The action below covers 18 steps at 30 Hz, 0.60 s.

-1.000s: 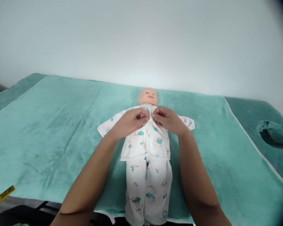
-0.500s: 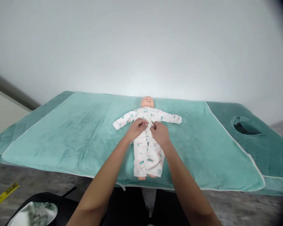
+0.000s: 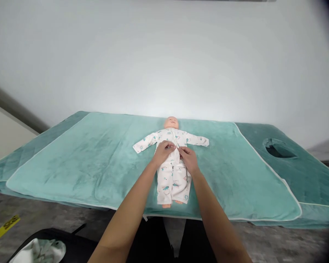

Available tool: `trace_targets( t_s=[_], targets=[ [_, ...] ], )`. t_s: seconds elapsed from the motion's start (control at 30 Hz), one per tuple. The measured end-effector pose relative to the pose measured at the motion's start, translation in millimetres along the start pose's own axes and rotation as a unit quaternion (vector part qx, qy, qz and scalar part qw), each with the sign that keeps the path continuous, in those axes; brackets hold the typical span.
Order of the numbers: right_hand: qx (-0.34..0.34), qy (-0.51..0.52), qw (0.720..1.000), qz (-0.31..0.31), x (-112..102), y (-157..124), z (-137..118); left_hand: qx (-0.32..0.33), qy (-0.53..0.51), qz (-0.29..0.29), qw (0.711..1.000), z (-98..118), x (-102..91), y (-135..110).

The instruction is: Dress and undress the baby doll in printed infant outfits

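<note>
A baby doll lies on its back, head away from me and arms spread. It wears a white long-sleeved baby shirt with a teal print and matching trousers; its feet show below the cuffs. At the belly, my left hand pinches the shirt's front on the left side of the opening. My right hand is closed on the other edge, fingertips close to those of the left. What lies exactly between the fingertips is too small to make out.
The doll rests on a teal towel over a padded bed, which has a face hole at right. A white wall stands behind. At lower left, printed cloth lies on a black seat.
Both hands still grip the shirt front; the right hand has shifted slightly down and right, the left slightly right. The fingertips are closer together. The camera view has tilted up a little.
</note>
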State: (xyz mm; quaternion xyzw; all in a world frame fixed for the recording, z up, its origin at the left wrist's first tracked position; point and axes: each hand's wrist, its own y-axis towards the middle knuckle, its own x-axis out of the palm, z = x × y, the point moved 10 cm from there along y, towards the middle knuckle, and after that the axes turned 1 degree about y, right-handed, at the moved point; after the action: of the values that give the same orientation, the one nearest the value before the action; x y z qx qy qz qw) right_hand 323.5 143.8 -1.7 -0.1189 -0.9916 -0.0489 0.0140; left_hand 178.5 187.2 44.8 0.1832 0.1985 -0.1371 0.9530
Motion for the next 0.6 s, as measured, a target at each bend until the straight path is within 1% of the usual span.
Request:
trace_targets(
  t_s=[0.13,0.23,0.37,0.5,0.6],
  targets=[
    [0.001,0.037,0.999,0.012,-4,3,11,0.006,-0.001,-0.001,1.0,2,2.1,2],
    [-0.003,0.052,0.999,0.004,-4,3,15,0.007,-0.01,-0.013,1.0,3,4.0,2],
    [0.0,0.055,0.998,0.014,-7,1,15,0.004,-0.006,-0.02,1.0,4,4.2,0],
    [0.0,0.052,0.998,0.023,-7,-2,10,0.003,-0.018,-0.042,0.999,5,8.6,-3],
    [0.006,0.079,0.997,0.022,-5,-2,11,-0.013,-0.027,-0.025,0.999,3,7.2,-3]
  ],
)
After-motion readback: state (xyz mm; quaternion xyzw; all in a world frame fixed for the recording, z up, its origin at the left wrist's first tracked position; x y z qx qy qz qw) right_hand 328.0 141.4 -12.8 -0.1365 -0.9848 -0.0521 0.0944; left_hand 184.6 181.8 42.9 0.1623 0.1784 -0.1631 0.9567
